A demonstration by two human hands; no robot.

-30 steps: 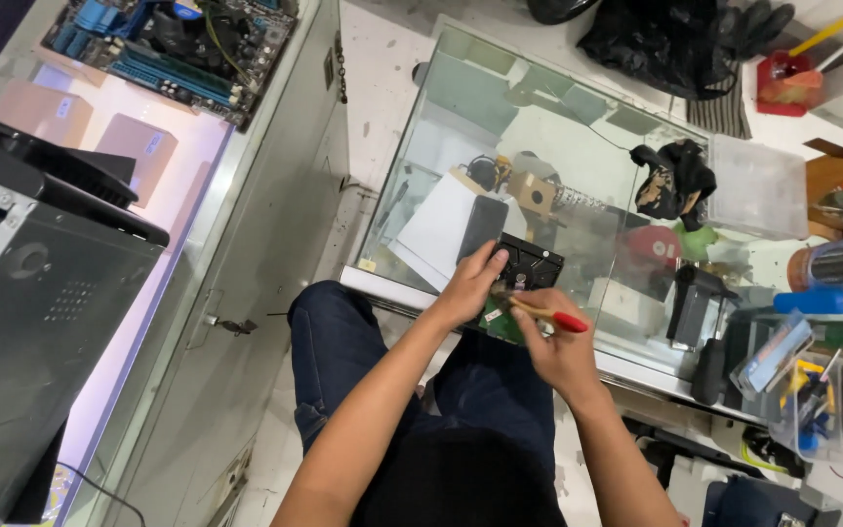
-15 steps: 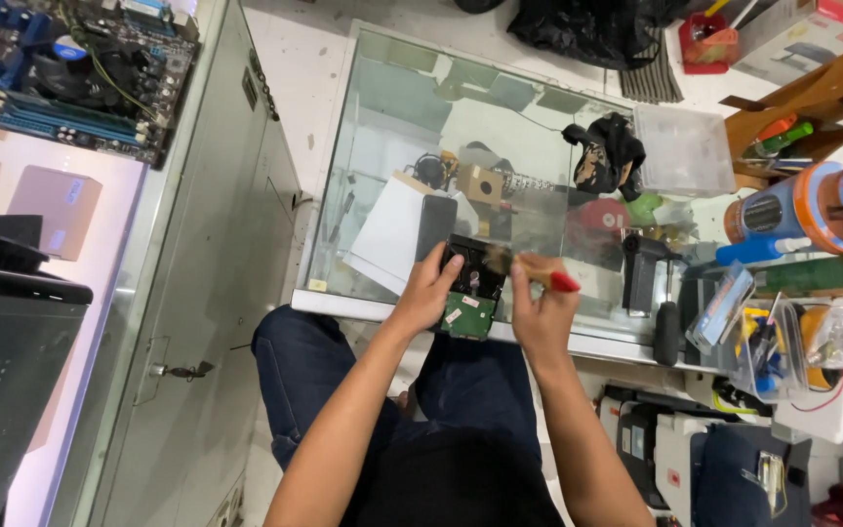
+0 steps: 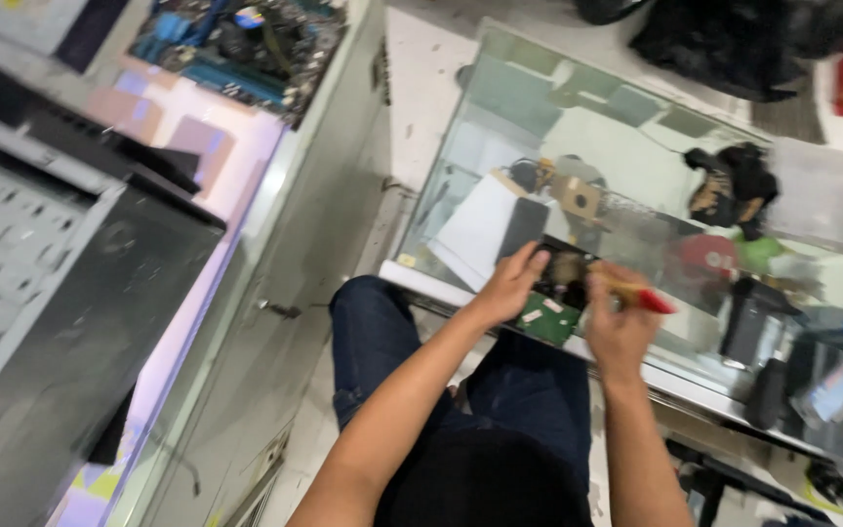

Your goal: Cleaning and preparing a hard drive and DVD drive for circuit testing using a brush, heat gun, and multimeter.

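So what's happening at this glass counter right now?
A seated person is working on a small piece of computer hardware at the edge of a glass-topped counter. The left hand steadies a hard drive with its green circuit board facing up, while the right hand holds a red-handled screwdriver over it. The picture is blurred, so the exact contact point is unclear. To the left sit a grey computer case and a motherboard.
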